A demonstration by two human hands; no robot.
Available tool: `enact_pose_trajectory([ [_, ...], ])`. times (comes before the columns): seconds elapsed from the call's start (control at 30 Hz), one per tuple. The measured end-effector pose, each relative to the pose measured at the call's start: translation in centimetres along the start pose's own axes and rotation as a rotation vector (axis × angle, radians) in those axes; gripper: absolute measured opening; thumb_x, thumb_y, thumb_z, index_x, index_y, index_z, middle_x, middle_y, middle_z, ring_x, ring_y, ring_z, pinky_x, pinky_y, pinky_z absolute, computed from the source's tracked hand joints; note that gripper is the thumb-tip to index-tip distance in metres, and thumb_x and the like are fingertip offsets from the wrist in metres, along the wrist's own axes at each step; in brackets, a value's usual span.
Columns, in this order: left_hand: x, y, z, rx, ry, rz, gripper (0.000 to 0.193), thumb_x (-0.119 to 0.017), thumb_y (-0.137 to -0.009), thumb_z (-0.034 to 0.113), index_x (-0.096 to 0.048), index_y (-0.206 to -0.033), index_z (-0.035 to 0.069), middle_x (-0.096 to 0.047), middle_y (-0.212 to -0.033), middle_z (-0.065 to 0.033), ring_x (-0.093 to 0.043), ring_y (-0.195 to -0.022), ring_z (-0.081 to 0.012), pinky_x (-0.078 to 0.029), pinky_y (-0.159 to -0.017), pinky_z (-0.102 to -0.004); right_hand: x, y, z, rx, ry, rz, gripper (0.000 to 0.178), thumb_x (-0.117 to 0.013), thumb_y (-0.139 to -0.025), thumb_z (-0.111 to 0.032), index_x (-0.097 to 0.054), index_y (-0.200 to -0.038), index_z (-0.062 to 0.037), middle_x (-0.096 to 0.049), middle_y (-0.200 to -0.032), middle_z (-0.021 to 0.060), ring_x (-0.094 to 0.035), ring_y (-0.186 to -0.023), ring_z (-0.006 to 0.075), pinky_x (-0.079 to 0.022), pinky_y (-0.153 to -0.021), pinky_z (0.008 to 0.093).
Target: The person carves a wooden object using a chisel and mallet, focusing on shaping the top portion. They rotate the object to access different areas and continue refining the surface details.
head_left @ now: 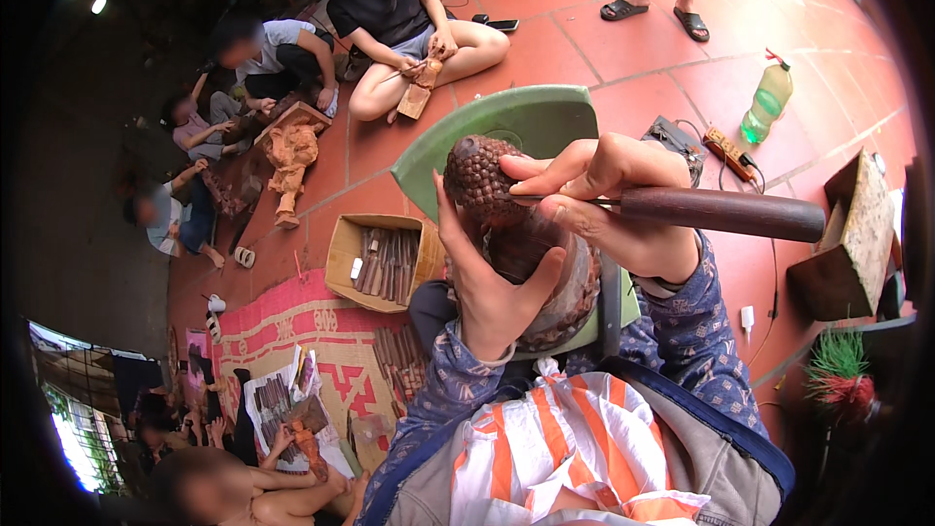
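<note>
A dark brown carved wooden statue (471,178) stands in front of me, its rounded head covered in small knobs. My left hand (499,294) is wrapped around its side below the head, thumb and fingers spread against the wood. In my right hand (623,197) is a carving chisel (723,213) with a thick dark wooden handle. Its thin metal blade points left, and the tip meets the knobs on the head near my fingertips. My fingers partly cover the tip. Behind the statue rises a green plastic chair (440,154).
A cardboard box (430,261) of chisels sits left, beside a red patterned mat (284,319) with more tools. Several people carve wood around the left side. To the right are a green bottle (768,102), a power strip (730,152) with cords, and a wooden box (849,244).
</note>
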State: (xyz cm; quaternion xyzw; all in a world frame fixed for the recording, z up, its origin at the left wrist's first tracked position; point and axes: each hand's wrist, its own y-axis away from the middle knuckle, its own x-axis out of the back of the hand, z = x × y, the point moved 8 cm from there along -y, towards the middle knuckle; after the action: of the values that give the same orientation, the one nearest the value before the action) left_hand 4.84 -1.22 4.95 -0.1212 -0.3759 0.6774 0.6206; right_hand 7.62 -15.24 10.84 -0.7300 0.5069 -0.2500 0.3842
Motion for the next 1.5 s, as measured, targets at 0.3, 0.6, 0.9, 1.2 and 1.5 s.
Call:
enact_pose_trajectory([
  [0.3,-0.3,0.2,-0.6,0.034,0.045,0.003,0.109,-0.076,-0.071,0.012,0.001,-0.147,-0.002,-0.036,-0.136,-0.0272,-0.046,-0.121,-0.0334,-0.038,-0.102,-0.0412,0.0,1.7,0.3,0.007,-0.003,0.259,0.016,-0.068,-0.08,0.006,-0.053,-0.079,0.0024,-0.068,-0.089,0.0207,-0.069,-0.094,0.0298,-0.056,-0.078,0.0364],
  [0.6,-0.1,0.5,-1.0,0.055,0.017,0.017,0.111,-0.078,-0.07,0.014,0.0,-0.148,-0.003,-0.036,-0.135,-0.028,-0.045,-0.122,-0.034,-0.038,-0.102,-0.0418,-0.5,1.7,0.3,-0.091,0.001,0.228,0.017,-0.061,-0.084,0.01,-0.046,-0.081,0.0028,-0.065,-0.095,0.0299,-0.065,-0.099,0.0384,-0.052,-0.089,0.0497],
  [0.9,-0.2,0.3,-0.8,0.06,-0.004,0.015,0.11,-0.077,-0.071,0.013,-0.001,-0.148,-0.003,-0.039,-0.132,-0.0281,-0.049,-0.118,-0.0341,-0.042,-0.099,-0.0416,-0.4,1.4,0.1,-0.011,0.031,0.172,0.018,-0.065,-0.082,0.009,-0.048,-0.081,0.0023,-0.065,-0.093,0.0303,-0.066,-0.097,0.0388,-0.051,-0.091,0.0509],
  [1.2,2.6,1.2,-0.1,0.032,0.073,-0.007,0.117,-0.084,-0.067,0.02,-0.003,-0.149,0.003,-0.041,-0.132,-0.0206,-0.047,-0.121,-0.0322,-0.042,-0.098,-0.0442,-0.6,5.3,-0.7,-0.158,-0.114,0.022,0.026,-0.069,-0.079,0.004,-0.046,-0.069,-0.0045,-0.068,-0.087,0.026,-0.067,-0.097,0.0373,-0.042,-0.1,0.055],
  [1.5,7.9,6.0,-0.3,0.013,-0.14,0.084,0.04,-0.071,-0.082,0.02,-0.059,-0.115,0.001,-0.052,-0.115,-0.013,-0.053,-0.105,-0.0236,-0.046,-0.087,-0.034,0.4,18.4,1.1,-0.605,-0.205,0.216,0.023,-0.064,-0.088,-0.003,-0.047,-0.072,0.0003,-0.067,-0.089,0.0195,-0.068,-0.079,0.0207,-0.056,-0.07,0.0305],
])
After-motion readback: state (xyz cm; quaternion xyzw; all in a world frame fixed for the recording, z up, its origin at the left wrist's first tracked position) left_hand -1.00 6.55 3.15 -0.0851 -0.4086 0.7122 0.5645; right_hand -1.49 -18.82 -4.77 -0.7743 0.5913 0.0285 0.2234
